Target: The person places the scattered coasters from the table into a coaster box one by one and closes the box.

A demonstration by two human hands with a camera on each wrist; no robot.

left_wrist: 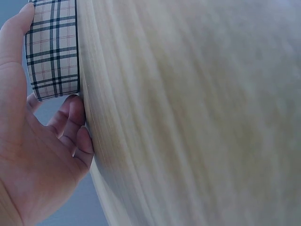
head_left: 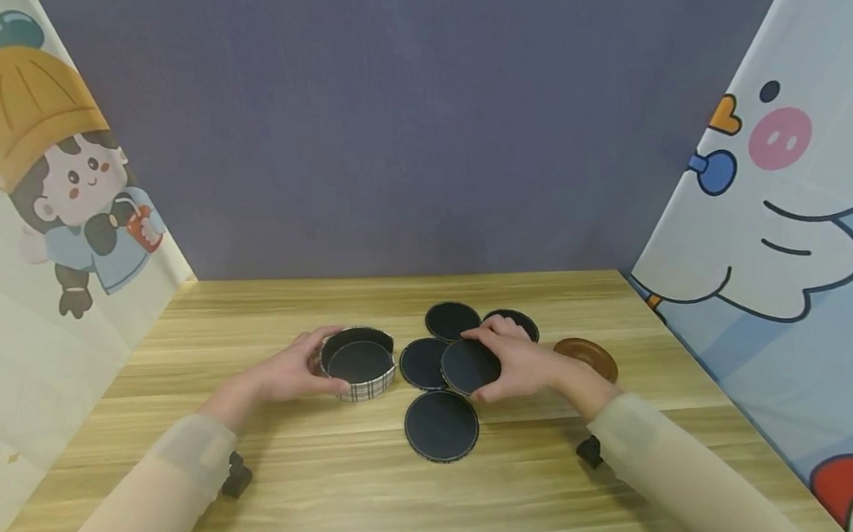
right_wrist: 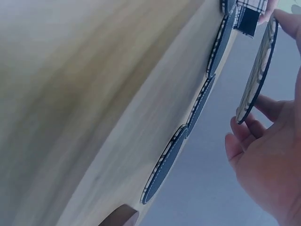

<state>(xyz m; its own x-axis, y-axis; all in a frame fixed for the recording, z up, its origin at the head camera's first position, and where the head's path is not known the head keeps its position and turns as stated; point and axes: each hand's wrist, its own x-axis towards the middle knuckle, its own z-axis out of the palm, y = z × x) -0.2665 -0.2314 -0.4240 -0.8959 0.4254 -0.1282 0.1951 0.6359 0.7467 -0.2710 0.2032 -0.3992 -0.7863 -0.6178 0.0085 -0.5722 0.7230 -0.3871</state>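
Note:
In the head view my left hand (head_left: 298, 370) grips the side of a round plaid coaster holder (head_left: 367, 388), its inside black and a gap in its right wall. The left wrist view shows the holder's checked wall (left_wrist: 54, 47) between thumb and fingers. Between thumb and fingers, my right hand (head_left: 520, 360) pinches a black round coaster (head_left: 469, 366). This coaster (right_wrist: 257, 70) is raised off the table and tilted in the right wrist view, its pale patterned underside showing. Beneath and around it lie a middle coaster (head_left: 421, 365), a far coaster (head_left: 452, 320) and a near coaster (head_left: 442, 426).
Another coaster (head_left: 517, 321) lies partly behind my right hand. A brown round wooden object (head_left: 587, 357) sits beside my right wrist, partly covered by the forearm. The wood-grain table (head_left: 325, 508) ends at a grey-blue panel (head_left: 401, 134), with cartoon-printed panels on both sides.

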